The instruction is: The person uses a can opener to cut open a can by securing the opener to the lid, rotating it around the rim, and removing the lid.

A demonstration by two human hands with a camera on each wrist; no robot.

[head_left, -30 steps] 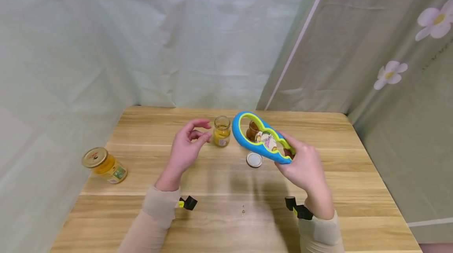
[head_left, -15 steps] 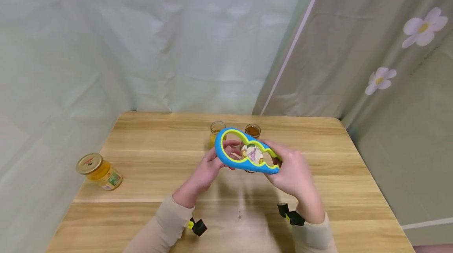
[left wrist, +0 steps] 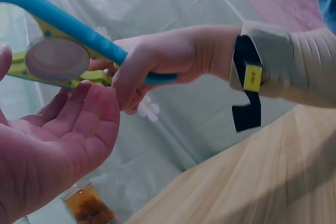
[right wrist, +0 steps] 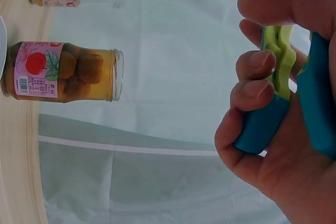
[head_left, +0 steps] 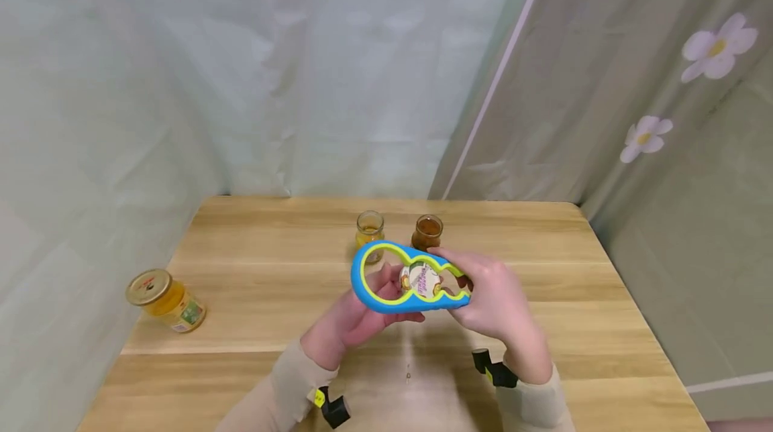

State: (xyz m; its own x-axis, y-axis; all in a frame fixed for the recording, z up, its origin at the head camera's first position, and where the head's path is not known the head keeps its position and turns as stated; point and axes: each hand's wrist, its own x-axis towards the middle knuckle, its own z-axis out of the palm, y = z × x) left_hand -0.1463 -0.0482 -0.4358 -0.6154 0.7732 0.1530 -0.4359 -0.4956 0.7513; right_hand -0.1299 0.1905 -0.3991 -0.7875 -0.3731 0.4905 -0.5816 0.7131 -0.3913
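In the head view my right hand [head_left: 498, 304] grips the narrow end of a blue and green jar opener [head_left: 429, 303], held above the table. A printed white jar lid [head_left: 425, 281] sits in the opener's middle opening; the left wrist view shows its pale inner side [left wrist: 58, 60]. My left hand [head_left: 353, 325] is palm up beneath the opener, fingers extended and slightly bent, fingertips close under the lid. Behind the opener stand two glass jars without lids: one with yellow fruit [head_left: 366, 239], partly covered by the opener, and one with brown contents [head_left: 426, 236].
A lidded jar of yellow fruit [head_left: 175, 308] stands at the table's left side. The right wrist view shows a pink label [right wrist: 39, 69] on the brown jar. Tiny drops [head_left: 408, 375] lie on the wooden table [head_left: 266, 284] near its front. Curtains hang behind.
The opener with the lid has moved left and down toward me in my right hand. My left hand has come from beside the yellow jar to under the opener, turning palm up.
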